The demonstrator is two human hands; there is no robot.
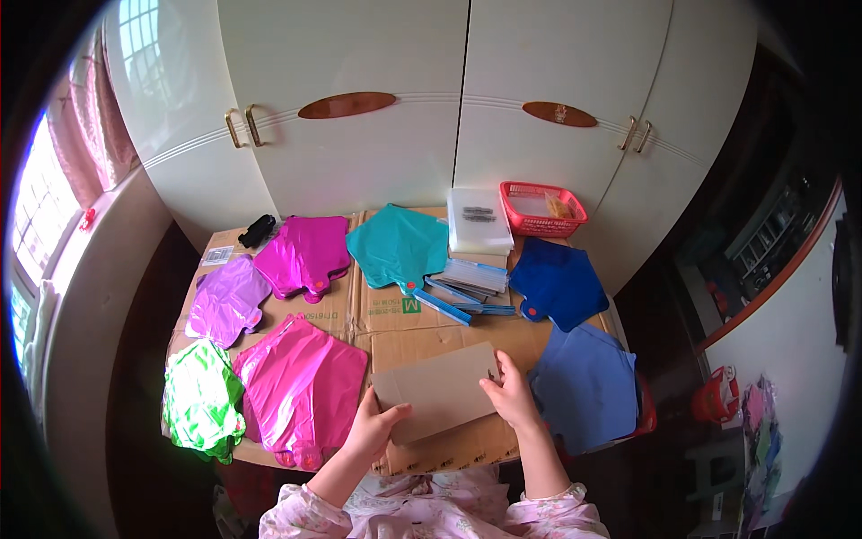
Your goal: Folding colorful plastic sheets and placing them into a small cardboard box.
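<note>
Between my two hands is a plain brown cardboard piece (440, 391), flat and rectangular, tilted over the near edge of the table. My left hand (370, 426) grips its left end, thumb on top. At the right end my right hand (512, 392) closes on it, thumb on top and fingers behind. Just beyond lies a fanned pile of flat packs with blue edges (467, 283). Shiny pentagon-shaped stacks with small tabs, like flat foil balloons, lie around: hot pink (301, 386) by my left hand, grey-blue (585, 386) by my right.
More foil stacks lie in green (202, 395), lilac (229, 299), magenta (307, 254), teal (400, 244) and dark blue (558, 280). A white stack of clear bags (479, 220) and a red basket (545, 222) stand at the back, against a white cabinet (350, 54). Cardboard (359, 323) covers the table.
</note>
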